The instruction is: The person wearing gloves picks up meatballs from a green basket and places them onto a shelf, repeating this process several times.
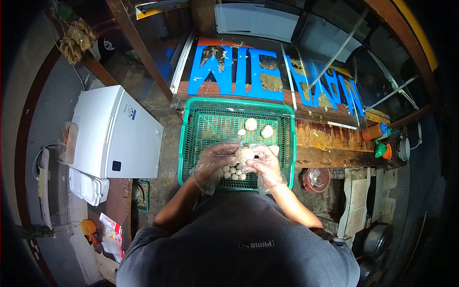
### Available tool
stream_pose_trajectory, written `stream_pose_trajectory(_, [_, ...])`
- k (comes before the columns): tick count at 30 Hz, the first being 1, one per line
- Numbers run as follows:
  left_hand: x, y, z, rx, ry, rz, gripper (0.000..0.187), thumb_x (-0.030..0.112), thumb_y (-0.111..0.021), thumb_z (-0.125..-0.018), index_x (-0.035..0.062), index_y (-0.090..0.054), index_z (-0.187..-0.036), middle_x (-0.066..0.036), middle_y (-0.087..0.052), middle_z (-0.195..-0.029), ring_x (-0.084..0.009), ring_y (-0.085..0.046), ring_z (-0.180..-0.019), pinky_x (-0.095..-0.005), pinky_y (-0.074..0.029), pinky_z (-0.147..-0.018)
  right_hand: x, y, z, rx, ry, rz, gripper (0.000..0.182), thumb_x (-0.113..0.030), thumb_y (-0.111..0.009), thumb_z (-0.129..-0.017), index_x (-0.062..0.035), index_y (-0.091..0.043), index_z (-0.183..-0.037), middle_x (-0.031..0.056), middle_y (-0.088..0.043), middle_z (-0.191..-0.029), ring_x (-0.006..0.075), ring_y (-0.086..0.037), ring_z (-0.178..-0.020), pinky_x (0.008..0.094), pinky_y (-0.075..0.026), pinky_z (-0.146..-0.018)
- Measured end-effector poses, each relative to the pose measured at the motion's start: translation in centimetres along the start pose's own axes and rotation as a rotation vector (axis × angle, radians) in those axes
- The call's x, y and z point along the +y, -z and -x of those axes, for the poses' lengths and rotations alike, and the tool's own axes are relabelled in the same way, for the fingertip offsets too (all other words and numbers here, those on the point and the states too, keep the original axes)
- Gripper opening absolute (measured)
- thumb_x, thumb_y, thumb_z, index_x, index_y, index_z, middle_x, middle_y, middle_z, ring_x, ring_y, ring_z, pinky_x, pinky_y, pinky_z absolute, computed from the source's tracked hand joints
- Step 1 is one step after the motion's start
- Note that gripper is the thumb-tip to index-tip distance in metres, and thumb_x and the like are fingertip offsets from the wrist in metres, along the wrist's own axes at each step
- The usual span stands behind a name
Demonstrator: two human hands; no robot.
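Observation:
A round pale ball (245, 154) is held between my two hands, above a green plastic crate (183, 143). My left hand (216, 160), in a clear plastic glove, holds the ball's left side. On its right side is my right hand (265, 166), gloved the same way, with fingers closed against it. Two larger pale lumps (250, 124) (267, 131) and a smaller piece (241, 132) lie on the crate's mesh bottom beyond my hands. Several small white balls (234, 174) are clustered near the crate's front. Another pale piece (274, 149) shows beside my right hand.
A white freezer (136, 138) stands at the left, with white foam boxes (88, 186) below it. Behind the crate is a glass panel with blue letters (241, 71). A wooden bench (334, 153) and a reddish basket (316, 179) are at the right.

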State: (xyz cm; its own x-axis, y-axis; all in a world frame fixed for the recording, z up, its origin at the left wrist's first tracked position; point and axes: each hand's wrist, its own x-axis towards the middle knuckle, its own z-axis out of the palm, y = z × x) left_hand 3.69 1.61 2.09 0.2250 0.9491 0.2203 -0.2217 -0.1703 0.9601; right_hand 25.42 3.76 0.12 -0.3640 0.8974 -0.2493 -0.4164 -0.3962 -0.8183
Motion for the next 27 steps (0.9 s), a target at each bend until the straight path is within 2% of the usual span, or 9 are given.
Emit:
stream_pose_trajectory(2, [-0.9,0.6,-0.2,-0.05,-0.087,-0.117,0.034,0.022,-0.071,-0.088,-0.0029,-0.064,-0.111,-0.02,-0.063,-0.12,-0.0347,-0.061,-0.114,-0.044,-0.048,-0.1,-0.2,-0.3,-0.1,-0.008,0.101,0.046,0.037,0.011,-0.064,-0.082,-0.0018,-0.057,-0.116,0.0102,-0.064,-0.107,0.0199,-0.067,-0.092,0.033,-0.058,-0.081])
stream_pose_trajectory(4, [-3.1,1.8,-1.0,-0.138,-0.578,-0.417,0.038,0.007,-0.068,-0.086,-0.0044,-0.062,-0.121,-0.013,-0.064,-0.12,-0.02,-0.061,-0.109,-0.0339,-0.048,-0.097,-0.5,-0.6,0.0,-0.012,0.122,0.114,0.038,0.012,-0.064,-0.081,-0.0008,-0.057,-0.116,0.0099,-0.063,-0.107,0.0193,-0.066,-0.095,0.0315,-0.057,-0.082])
stream_pose_trajectory(5, [-3.3,1.6,-0.7,-0.139,-0.578,-0.417,0.038,0.007,-0.068,-0.086,-0.0044,-0.062,-0.121,-0.013,-0.064,-0.12,-0.02,-0.061,-0.109,-0.0339,-0.048,-0.097,-0.5,-0.7,0.0,-0.016,0.142,0.183,0.039,0.012,-0.065,-0.08,0.0002,-0.057,-0.116,0.0096,-0.062,-0.108,0.0187,-0.065,-0.097,0.0299,-0.056,-0.084])
stream_pose_trajectory(7, [-1.4,0.1,-0.5,0.051,0.038,-0.11,0.037,0.004,-0.065,-0.087,-0.0036,-0.061,-0.123,-0.013,-0.064,-0.12,-0.0202,-0.06,-0.111,-0.034,-0.047,-0.099,-0.7,-0.8,0.1,-0.014,0.133,0.158,0.038,0.012,-0.066,-0.08,0.0005,-0.057,-0.115,0.0091,-0.061,-0.109,0.0186,-0.064,-0.1,0.0299,-0.055,-0.085])
stream_pose_trajectory(10, [-0.7,0.2,-0.5,0.043,0.172,0.038,0.035,0.002,-0.065,-0.087,-0.0038,-0.062,-0.122,-0.014,-0.064,-0.121,-0.0207,-0.061,-0.112,-0.0352,-0.048,-0.099,-0.9,-0.8,0.0,-0.051,0.144,0.114,0.035,0.012,-0.067,-0.079,0.001,-0.059,-0.112,0.0091,-0.06,-0.113,0.0189,-0.063,-0.105,0.0299,-0.055,-0.087])
stream_pose_trajectory(14, [0.4,0.3,-0.5,0.04,0.266,0.242,0.037,0.005,-0.066,-0.088,-0.004,-0.06,-0.123,-0.014,-0.064,-0.121,-0.0207,-0.061,-0.112,-0.0356,-0.048,-0.099,-0.3,-0.4,-0.3,-0.128,0.332,0.197,0.035,0.013,-0.068,-0.079,0.002,-0.061,-0.112,0.0111,-0.058,-0.122,0.0198,-0.06,-0.111,0.0294,-0.054,-0.089])
stream_pose_trajectory(18, [-0.2,0.4,0.1,0.075,0.287,0.287,0.037,0.005,-0.067,-0.088,-0.0047,-0.059,-0.123,-0.015,-0.066,-0.117,-0.0197,-0.062,-0.11,-0.0346,-0.049,-0.097,-0.6,-0.8,0.1,-0.109,0.341,0.287,0.035,0.012,-0.067,-0.08,0.0044,-0.061,-0.113,0.0126,-0.06,-0.123,0.0193,-0.062,-0.108,0.0286,-0.055,-0.088])
stream_pose_trajectory(20, [-0.2,0.5,0.3,0.093,0.309,0.286,0.036,0.004,-0.066,-0.087,-0.0053,-0.06,-0.121,-0.016,-0.067,-0.114,-0.0191,-0.063,-0.107,-0.0339,-0.049,-0.095,-1.3,-1.8,0.6,-0.008,0.154,0.136,0.037,0.01,-0.066,-0.081,0.0075,-0.061,-0.117,0.0136,-0.064,-0.119,0.0187,-0.065,-0.104,0.0283,-0.055,-0.087])
stream_pose_trajectory(27, [0.9,0.3,0.2,0.046,0.31,0.226,0.036,0.002,-0.069,-0.086,-0.0058,-0.06,-0.12,-0.013,-0.066,-0.115,-0.0194,-0.062,-0.109,-0.0336,-0.05,-0.094,0.2,-1.2,0.9,-0.031,0.231,0.177,0.046,0.01,-0.064,-0.081,0.0082,-0.057,-0.126,0.0127,-0.064,-0.117,0.0186,-0.065,-0.104,0.029,-0.055,-0.087])
